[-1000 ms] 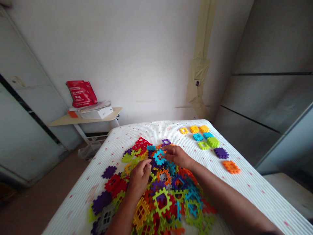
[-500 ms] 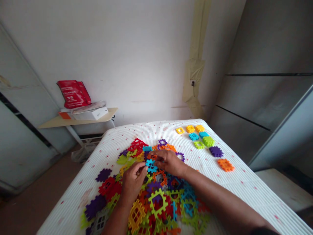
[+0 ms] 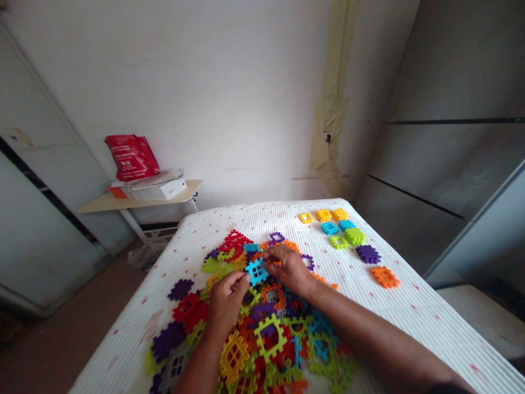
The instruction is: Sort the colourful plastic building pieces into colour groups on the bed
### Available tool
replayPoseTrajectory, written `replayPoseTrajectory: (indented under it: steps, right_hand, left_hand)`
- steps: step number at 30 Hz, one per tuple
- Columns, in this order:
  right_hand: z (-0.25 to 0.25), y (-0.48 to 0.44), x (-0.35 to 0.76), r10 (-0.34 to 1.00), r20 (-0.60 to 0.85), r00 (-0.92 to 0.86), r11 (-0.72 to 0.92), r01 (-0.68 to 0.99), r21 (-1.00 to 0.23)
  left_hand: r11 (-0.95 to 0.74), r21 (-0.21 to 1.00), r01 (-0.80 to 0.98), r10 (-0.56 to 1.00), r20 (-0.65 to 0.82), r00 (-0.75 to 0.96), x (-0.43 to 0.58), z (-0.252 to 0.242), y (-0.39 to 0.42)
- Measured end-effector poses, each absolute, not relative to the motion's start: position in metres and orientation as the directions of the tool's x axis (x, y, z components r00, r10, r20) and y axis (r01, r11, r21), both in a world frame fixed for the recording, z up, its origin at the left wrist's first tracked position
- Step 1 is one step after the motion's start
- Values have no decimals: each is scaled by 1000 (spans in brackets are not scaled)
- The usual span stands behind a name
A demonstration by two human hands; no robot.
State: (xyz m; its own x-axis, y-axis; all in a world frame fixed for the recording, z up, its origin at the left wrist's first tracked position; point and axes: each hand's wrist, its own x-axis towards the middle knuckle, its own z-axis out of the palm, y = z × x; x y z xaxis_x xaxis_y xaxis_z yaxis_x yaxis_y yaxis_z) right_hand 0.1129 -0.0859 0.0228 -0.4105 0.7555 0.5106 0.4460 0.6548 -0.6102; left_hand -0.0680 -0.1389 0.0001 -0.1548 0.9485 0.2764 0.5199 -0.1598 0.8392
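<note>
A heap of coloured plastic interlocking tiles [image 3: 262, 323] lies on the white ribbed table cover [image 3: 410, 306]. Above the heap both hands hold one blue window-shaped tile [image 3: 256, 271]. My left hand [image 3: 228, 300] pinches its lower left edge with curled fingers. My right hand [image 3: 289, 267] grips its right side with thumb and fingers closed. A red tile [image 3: 235, 241] and a purple tile [image 3: 277, 237] lie at the heap's far edge.
Sorted tiles sit in a group at the far right: yellow [image 3: 324, 215], blue [image 3: 330, 228], green [image 3: 355, 236], purple [image 3: 368, 254], orange [image 3: 384, 277]. A small side table [image 3: 123, 202] with a red bag [image 3: 131, 156] and a white box [image 3: 158, 190] stands left by the wall.
My right hand drew the blue tile from the heap's far side toward me; my left hand rose from the heap and took hold of its other edge.
</note>
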Motion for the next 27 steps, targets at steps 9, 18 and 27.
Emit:
replayPoseTrajectory:
  steps: [9,18,27]
  right_hand:
    - [27,-98,109,688,439,-578,722,483,-495]
    - [14,-101,99,663,498,-559,747,536,-393]
    - [35,-42,162,779,546,-309,531,787,-313]
  left_hand:
    - [-100,906,411,948,212,-237,-68,3,-139]
    - [-154,866,476,947,267,-179,-70,1,-140]
    - [-173,818,549,948,289,-132,-70,-10,-137]
